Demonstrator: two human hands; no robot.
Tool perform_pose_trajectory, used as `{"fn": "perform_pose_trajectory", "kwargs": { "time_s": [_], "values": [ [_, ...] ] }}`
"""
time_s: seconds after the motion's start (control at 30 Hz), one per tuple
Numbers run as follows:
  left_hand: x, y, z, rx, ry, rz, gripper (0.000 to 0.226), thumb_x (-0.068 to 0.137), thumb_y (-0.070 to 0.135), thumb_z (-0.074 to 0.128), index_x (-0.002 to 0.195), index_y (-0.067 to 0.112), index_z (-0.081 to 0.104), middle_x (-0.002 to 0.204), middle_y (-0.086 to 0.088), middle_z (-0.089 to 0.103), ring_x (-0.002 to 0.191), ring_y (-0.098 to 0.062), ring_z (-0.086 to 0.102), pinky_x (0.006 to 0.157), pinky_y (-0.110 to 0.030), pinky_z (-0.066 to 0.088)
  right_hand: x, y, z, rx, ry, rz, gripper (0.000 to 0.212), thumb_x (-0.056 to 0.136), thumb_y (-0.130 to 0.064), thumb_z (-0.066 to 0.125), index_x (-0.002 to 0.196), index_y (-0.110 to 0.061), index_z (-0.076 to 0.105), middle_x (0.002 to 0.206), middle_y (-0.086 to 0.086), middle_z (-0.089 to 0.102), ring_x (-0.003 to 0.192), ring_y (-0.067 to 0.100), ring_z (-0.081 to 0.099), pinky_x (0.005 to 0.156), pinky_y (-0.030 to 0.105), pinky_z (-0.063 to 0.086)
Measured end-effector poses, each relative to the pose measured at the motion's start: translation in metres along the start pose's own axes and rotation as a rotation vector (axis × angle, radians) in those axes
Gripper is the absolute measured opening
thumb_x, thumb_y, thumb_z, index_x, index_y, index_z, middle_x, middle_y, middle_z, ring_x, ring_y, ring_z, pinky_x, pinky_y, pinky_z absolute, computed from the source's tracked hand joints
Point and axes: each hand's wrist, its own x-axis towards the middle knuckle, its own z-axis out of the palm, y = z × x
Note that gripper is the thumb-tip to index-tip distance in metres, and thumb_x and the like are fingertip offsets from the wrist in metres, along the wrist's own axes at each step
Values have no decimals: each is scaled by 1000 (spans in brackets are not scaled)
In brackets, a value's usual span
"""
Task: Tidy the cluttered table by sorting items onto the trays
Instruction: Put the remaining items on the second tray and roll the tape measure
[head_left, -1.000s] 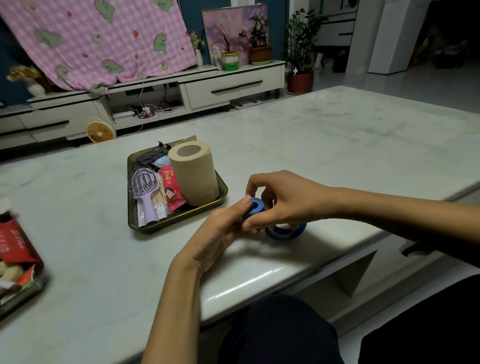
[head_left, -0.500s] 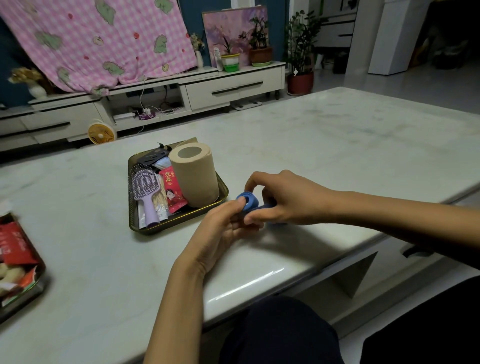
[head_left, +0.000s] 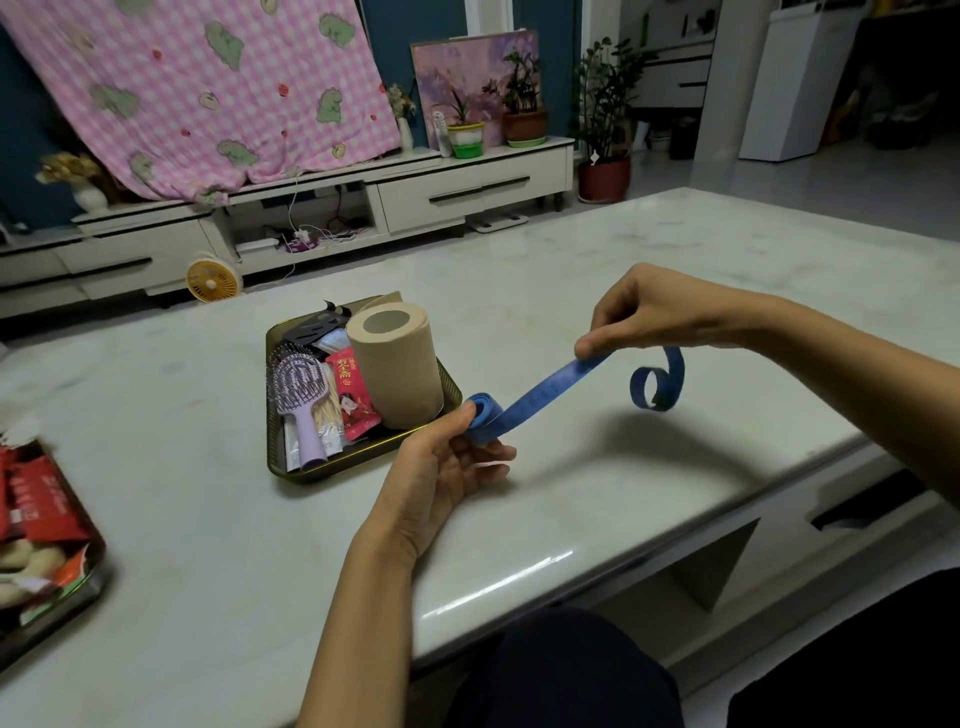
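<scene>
Head view, reading from the left: well to the left of both grips, a snack tray (head_left: 96, 577) sits at the frame edge, filled with red packets and pale wrapped pieces; part of it is cut off. Nearer, just left of the left hand's grip, a second tray (head_left: 363, 457) holds a lilac hairbrush (head_left: 301, 387), a red packet (head_left: 353, 397), an upright paper roll (head_left: 397, 364) and some dark items at the back that are too dim to name.

The left hand (head_left: 436, 478) pinches the wound end of a blue tape measure (head_left: 540, 395) between thumb and fingers, close beside that tray's near corner. From there the strip rises rightward to the right hand (head_left: 660, 312), which pinches it between thumb and forefinger. Beyond that pinch the free end curls in a loose loop above the table (head_left: 701, 249).

By my reading the sorting is mostly done: both trays are loaded, and the tape is the one item seen in hand and off a tray. What is probably left is to wind the strip tight and set it on the nearer tray, where the free space looks small.
</scene>
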Motion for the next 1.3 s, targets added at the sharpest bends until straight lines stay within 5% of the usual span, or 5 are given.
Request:
{"fn": "perform_pose_trajectory", "kwargs": {
  "time_s": [0.2, 0.37, 0.53, 0.77, 1.3],
  "values": [
    [4, -3, -2, 16, 69, -6, 18, 84, 19, 56, 84, 4, 66, 61, -6, 65, 60, -18, 67, 56, -24, 55, 6, 0, 8, -320, 17, -9, 6, 82, -23, 69, 82, -17, 70, 64, -2, 63, 52, 4, 54, 55, 15, 45],
    [5, -4, 0, 65, 3, 1, 19, 83, 18, 55, 90, 2, 63, 84, -11, 63, 71, -15, 63, 63, -24, 57, -1, -37, 51, -80, -173, -119, 46, 83, -42, 64, 123, -24, 52, 104, -9, 63, 91, 1, 59, 76, 9, 45],
    [3, -3, 0, 8, -69, -15, 35, 78, 23, 56, 104, 1, 62, 92, -14, 69, 76, -16, 67, 74, -29, 56, -2, -45, 88, -148, -202, -186, 50, 85, -29, 66, 128, -15, 46, 116, 3, 58, 89, 7, 49, 71, 10, 37],
    [4, -3, 1, 66, -10, -2, 32, 83, 24, 54, 101, -1, 62, 90, -16, 68, 78, -21, 68, 67, -26, 57, 1, -41, 81, 57, -271, -1, 35, 87, -25, 64, 117, -13, 51, 90, 8, 62, 47, 4, 49, 46, 13, 40],
    [4, -1, 1, 75, -7, -11, 34, 73, 33, 60, 93, 6, 68, 88, -18, 69, 80, -23, 67, 71, -31, 58, -1, -42, 72, -105, -172, -96, 28, 80, -31, 70, 101, -20, 55, 61, -6, 64, 47, 5, 54, 51, 21, 43]
  ]
}}
